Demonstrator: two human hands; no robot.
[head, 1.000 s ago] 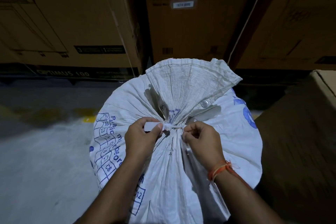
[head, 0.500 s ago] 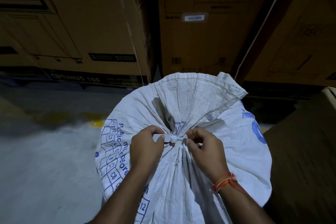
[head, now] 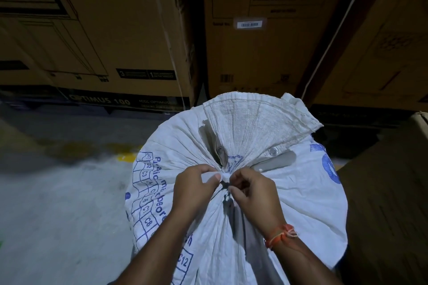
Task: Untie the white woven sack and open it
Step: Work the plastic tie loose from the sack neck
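Observation:
A full white woven sack point(head: 301, 192) with blue print stands upright in front of me, its neck gathered and bound by a white tie point(head: 222, 177). Above the knot the sack's mouth point(head: 259, 120) fans out flat, with metal eyelets showing. My left hand point(head: 194, 190) pinches the tie's left end between thumb and fingers. My right hand point(head: 254, 194) pinches the tie right at the knot, fingers curled. An orange thread band circles my right wrist. The knot itself is mostly hidden between my fingertips.
Tall brown cardboard cartons point(head: 115, 30) stand stacked close behind the sack. Another carton point(head: 389, 192) sits hard against the sack's right side. Grey concrete floor point(head: 58, 203) with a yellow mark lies to the left.
My two hands have drawn closer together on the knot. The view has shifted so the sack sits lower and nearer. The tie stays bound.

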